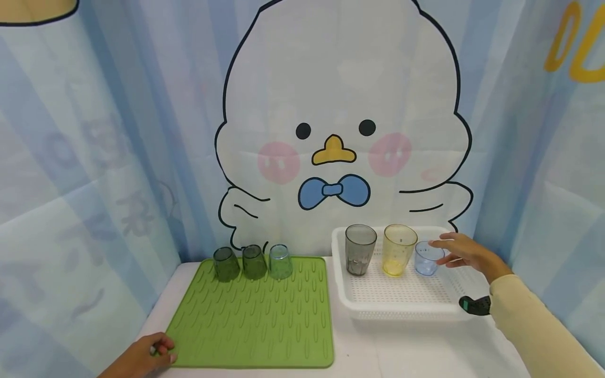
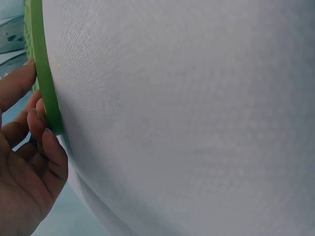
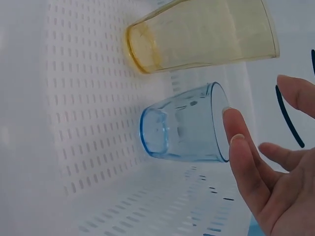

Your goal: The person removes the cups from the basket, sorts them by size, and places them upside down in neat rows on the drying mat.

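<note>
My right hand (image 1: 460, 251) is spread at a small blue glass (image 1: 427, 261), thumb and fingers apart. In the right wrist view two fingertips overlap the rim of that blue glass (image 3: 184, 125), which stands upright in a white perforated basket (image 1: 350, 300). Left of it in the basket are a taller yellow glass (image 1: 398, 252) and a grey glass (image 1: 360, 251), both upright. My left hand (image 1: 144, 353) rests, fingers loosely curled, at the near left corner of a green drying mat (image 1: 255, 325). Its fingertips lie at the edge of the mat (image 2: 44, 73) in the left wrist view.
Along the mat's far edge a dark green glass (image 1: 226, 264), another dark green glass (image 1: 254, 262) and a teal glass (image 1: 281, 262) stand upside down in a row. Mat and basket sit on a white-covered table (image 1: 364, 349). A printed curtain (image 1: 340, 79) hangs behind and beside it.
</note>
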A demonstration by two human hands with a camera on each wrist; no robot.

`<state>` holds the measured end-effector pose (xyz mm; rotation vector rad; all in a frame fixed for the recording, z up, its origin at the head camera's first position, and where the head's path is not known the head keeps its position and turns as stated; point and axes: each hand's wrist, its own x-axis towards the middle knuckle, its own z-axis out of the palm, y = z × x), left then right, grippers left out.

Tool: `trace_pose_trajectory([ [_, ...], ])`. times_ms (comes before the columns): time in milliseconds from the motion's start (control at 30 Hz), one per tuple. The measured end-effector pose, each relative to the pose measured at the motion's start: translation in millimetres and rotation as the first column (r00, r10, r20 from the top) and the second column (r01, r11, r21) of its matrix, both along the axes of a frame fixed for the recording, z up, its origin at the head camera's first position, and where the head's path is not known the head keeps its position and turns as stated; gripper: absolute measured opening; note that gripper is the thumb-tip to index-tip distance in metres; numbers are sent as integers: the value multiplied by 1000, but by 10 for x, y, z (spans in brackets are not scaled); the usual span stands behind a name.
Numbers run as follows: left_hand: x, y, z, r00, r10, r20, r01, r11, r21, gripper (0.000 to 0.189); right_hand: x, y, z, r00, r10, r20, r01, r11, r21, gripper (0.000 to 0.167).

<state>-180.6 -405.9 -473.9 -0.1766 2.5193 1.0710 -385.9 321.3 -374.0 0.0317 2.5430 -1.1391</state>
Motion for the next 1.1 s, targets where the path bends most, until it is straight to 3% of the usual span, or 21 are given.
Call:
trace_pose_trajectory([
  [433, -29, -22, -36, 1000, 1, -9, -1, 1000, -6, 41, 112, -42, 61, 1000, 12, 19, -13, 998, 56, 94],
  [733, 3, -21, -32, 1000, -6, -5, 6, 1000, -7, 36, 128, -40, -111, 999, 36, 19, -38, 996, 81, 101],
  [1100, -1, -61, -21, 997, -80, -15, 80, 996, 46, 35, 98, -109, -214, 999, 53, 4, -53, 993, 101, 104],
])
